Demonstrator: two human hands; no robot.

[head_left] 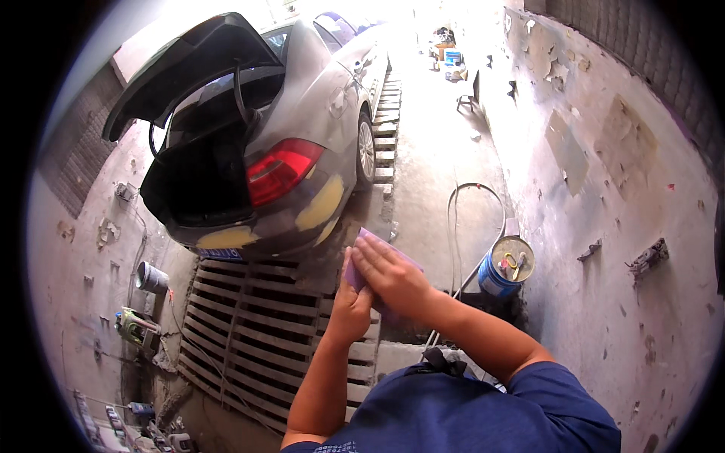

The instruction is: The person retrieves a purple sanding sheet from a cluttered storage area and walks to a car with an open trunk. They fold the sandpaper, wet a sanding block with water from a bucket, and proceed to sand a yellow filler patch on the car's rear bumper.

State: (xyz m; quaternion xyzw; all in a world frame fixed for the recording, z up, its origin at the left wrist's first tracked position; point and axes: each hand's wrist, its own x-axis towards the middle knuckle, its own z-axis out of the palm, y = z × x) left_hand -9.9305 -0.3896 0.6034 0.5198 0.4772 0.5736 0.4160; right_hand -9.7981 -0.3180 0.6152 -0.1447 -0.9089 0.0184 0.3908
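Observation:
Both my hands are together in front of me, holding a purple sheet [353, 276] that looks like sandpaper. My left hand [352, 308] grips it from the left, thumb up along its edge. My right hand [394, 276] presses across the sheet with its fingers close together; part of the sheet is hidden under that hand. Beyond them stands a grey car [306, 128] with its boot lid [200, 57] raised. Yellowish filler patches [323, 202] mark its rear bumper, below the red tail light [283, 172]. My hands are apart from the car.
Under and behind the car lies a slatted floor grate [253, 317]. At right, a blue bucket [498, 281] with small tools on its lid stands by a looped hose [495, 198] and the peeling wall [574, 249]. A grey bucket [152, 278] lies tipped at left, near a cable.

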